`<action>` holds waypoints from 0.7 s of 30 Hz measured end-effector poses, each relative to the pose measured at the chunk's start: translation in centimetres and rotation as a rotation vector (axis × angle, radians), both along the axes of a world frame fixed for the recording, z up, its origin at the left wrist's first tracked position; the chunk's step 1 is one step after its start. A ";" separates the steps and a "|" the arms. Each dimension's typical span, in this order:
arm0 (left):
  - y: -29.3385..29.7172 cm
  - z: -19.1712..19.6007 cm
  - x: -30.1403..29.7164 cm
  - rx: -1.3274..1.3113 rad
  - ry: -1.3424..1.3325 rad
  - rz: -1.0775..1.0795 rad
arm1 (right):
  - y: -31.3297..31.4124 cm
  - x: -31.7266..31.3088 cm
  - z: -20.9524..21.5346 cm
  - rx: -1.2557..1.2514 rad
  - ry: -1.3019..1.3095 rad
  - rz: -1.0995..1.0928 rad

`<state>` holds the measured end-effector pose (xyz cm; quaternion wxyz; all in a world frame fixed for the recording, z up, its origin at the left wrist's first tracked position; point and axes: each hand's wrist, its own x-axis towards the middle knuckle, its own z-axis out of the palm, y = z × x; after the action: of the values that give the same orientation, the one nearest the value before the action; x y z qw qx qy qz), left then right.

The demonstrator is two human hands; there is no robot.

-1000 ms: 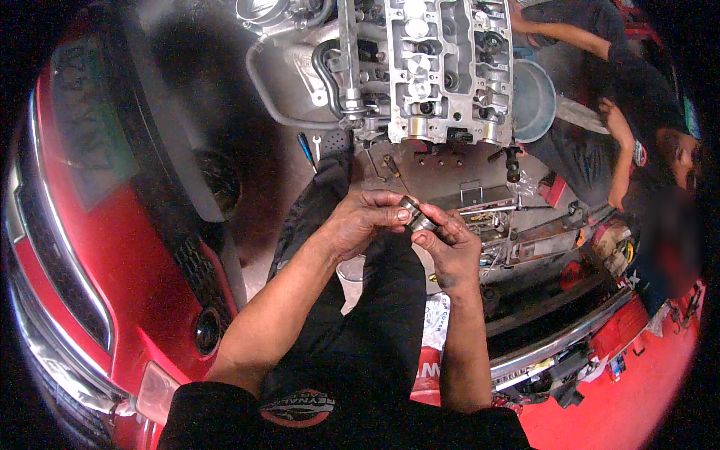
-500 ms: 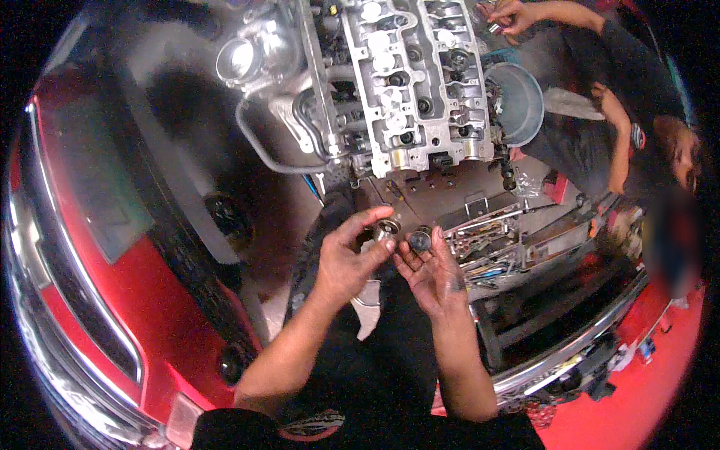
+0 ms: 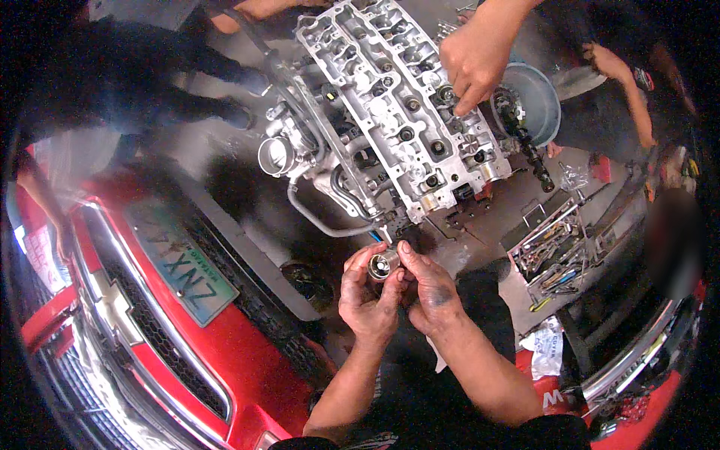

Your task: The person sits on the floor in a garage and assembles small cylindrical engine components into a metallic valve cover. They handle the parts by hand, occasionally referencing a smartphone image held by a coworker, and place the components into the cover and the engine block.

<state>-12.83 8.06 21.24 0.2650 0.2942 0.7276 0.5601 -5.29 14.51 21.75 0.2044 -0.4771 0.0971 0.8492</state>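
A small shiny bucket tappet (image 3: pixel 382 264), its open end turned toward me, is held up in front of my body. My left hand (image 3: pixel 367 300) grips it from the left, thumb below the rim and fingers along its side. My right hand (image 3: pixel 435 294) is closed against its right side, with the thumb at the top; its other fingers are partly hidden. I cannot make out a second tappet. Just beyond my hands lies an aluminium cylinder head (image 3: pixel 454 196) with rows of round bores. A co-worker's hand (image 3: pixel 474 64) reaches down onto its right side, fingers over the bores.
A grey-blue bucket (image 3: pixel 551 105) stands right of the head, beside a dark camshaft (image 3: pixel 536 161). An open tool tray (image 3: pixel 551 247) full of tools is at the right. A red car front (image 3: pixel 255 375) fills the lower left. Other people stand around.
My hands have come together on one tappet; earlier each held its own round part. A co-worker's hand has come onto the head. My view has shifted and turned.
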 end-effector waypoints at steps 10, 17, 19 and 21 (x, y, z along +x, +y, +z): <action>-0.5 0.1 -0.6 0.036 0.005 0.090 | -0.4 -1.0 0.2 0.018 0.077 0.069; -1.1 -0.3 -0.9 0.078 0.031 0.098 | -1.5 -0.7 1.0 0.258 0.058 0.124; -1.1 0.1 -0.9 0.100 0.092 -0.011 | -1.9 -1.0 2.0 0.366 -0.001 0.115; -0.6 0.5 -0.8 0.103 0.154 -0.035 | -2.0 -1.0 1.9 0.373 -0.011 0.105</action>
<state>-13.66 7.46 21.77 0.2027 0.3621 0.7109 0.5678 -6.26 12.53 23.62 0.2453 -0.4398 -0.0882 0.8594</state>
